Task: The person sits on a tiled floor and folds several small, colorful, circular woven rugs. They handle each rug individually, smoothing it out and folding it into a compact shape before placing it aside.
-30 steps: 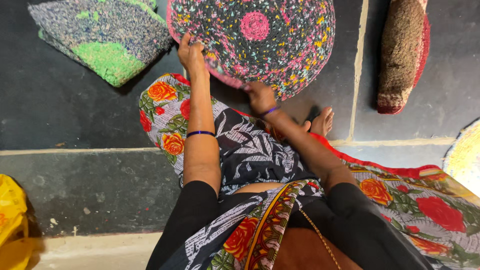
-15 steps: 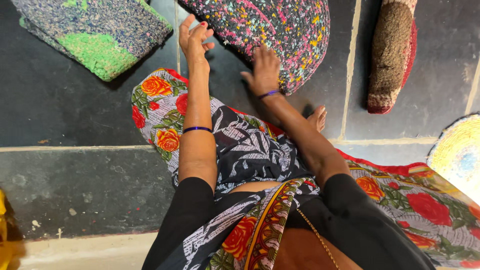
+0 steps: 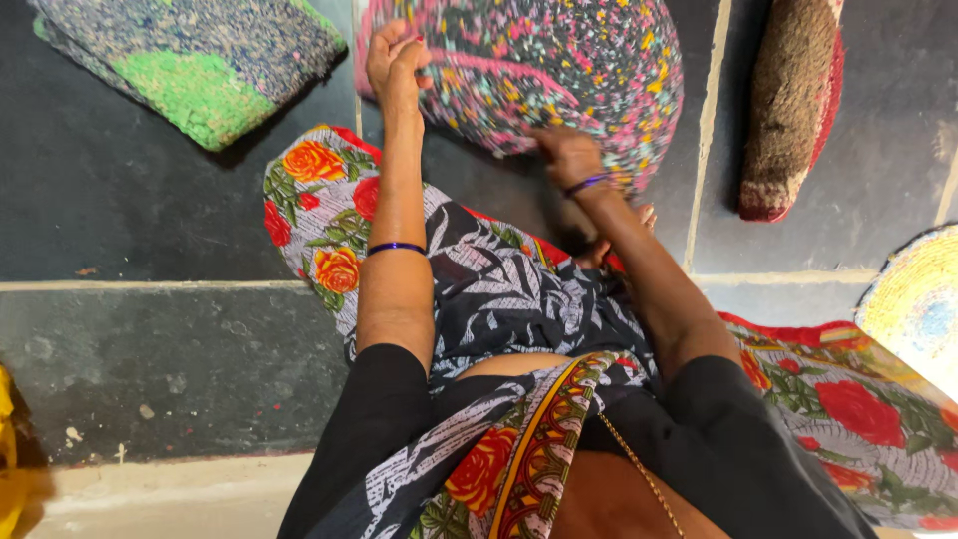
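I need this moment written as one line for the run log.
left hand: grips multicoloured mat edge | right hand: on mat's near edge | green-grey mat: lies apart on dark floor

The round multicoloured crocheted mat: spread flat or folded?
Folded: the round multicoloured crocheted mat is doubled over, a pink edge crossing it, both hands gripping.
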